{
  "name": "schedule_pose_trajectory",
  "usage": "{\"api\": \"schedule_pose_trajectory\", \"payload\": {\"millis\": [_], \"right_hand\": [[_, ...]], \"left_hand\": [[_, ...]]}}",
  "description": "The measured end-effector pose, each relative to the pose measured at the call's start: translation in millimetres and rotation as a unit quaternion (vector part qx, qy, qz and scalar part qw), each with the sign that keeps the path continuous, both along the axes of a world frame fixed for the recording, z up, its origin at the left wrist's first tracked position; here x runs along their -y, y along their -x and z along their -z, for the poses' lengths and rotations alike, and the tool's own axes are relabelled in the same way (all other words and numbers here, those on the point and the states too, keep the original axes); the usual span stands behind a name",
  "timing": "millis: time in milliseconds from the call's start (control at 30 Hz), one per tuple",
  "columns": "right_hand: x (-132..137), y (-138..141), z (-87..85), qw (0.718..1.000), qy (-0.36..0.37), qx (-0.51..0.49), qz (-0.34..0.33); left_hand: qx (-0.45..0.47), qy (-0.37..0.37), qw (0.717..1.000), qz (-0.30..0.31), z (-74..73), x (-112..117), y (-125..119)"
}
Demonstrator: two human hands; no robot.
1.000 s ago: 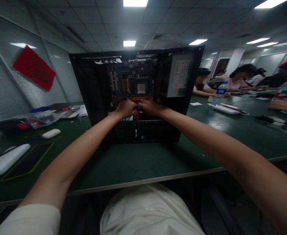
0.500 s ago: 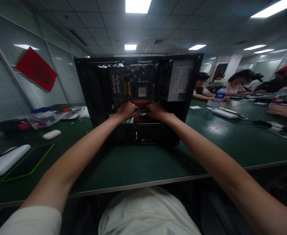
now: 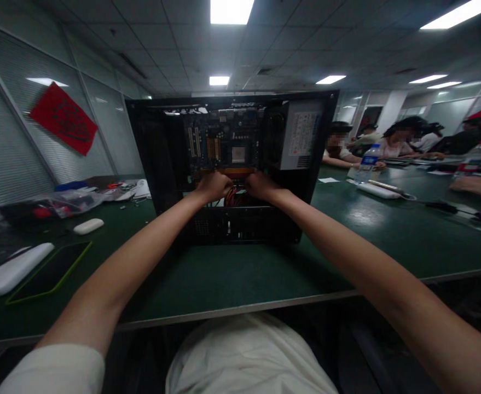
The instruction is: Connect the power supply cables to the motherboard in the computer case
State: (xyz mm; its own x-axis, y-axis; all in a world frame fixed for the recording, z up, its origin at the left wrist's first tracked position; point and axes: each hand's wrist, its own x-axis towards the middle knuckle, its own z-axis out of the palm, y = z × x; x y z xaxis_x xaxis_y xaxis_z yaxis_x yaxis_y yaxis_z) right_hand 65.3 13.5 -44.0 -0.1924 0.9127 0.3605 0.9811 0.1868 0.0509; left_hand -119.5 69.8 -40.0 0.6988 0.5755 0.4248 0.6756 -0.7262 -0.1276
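A black computer case stands on its side edge on the table, its open side facing me. Inside it are a dark motherboard with a square silver processor and a grey power supply. Both hands reach in at the lower part of the motherboard. My left hand is closed at the left end of the orange memory slots. My right hand is closed at their right end. Whatever the fingers grip is hidden. Between the hands hang coloured cables.
On the green table to the left lie a phone with a green edge, a white device, a white earbud case and a plastic bag. A water bottle stands right; people sit beyond.
Both hands stay at the memory slots with hardly any movement. The whole view has shifted very slightly.
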Motion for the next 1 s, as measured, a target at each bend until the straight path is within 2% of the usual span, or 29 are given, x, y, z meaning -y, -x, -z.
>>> {"api": "schedule_pose_trajectory", "payload": {"millis": [100,600,1000], "right_hand": [[-2,-1,0.6,1.000,0.000,-0.007,-0.011],[-3,1,2.0,1.000,-0.006,-0.001,-0.005],[-12,-4,5.6,1.000,-0.019,0.001,-0.017]], "left_hand": [[-0.024,-0.039,0.999,-0.013,0.5,0,0],[-0.041,-0.078,0.996,-0.019,0.9,-1,0],[-0.044,-0.076,0.996,-0.013,-0.4,1,0]]}}
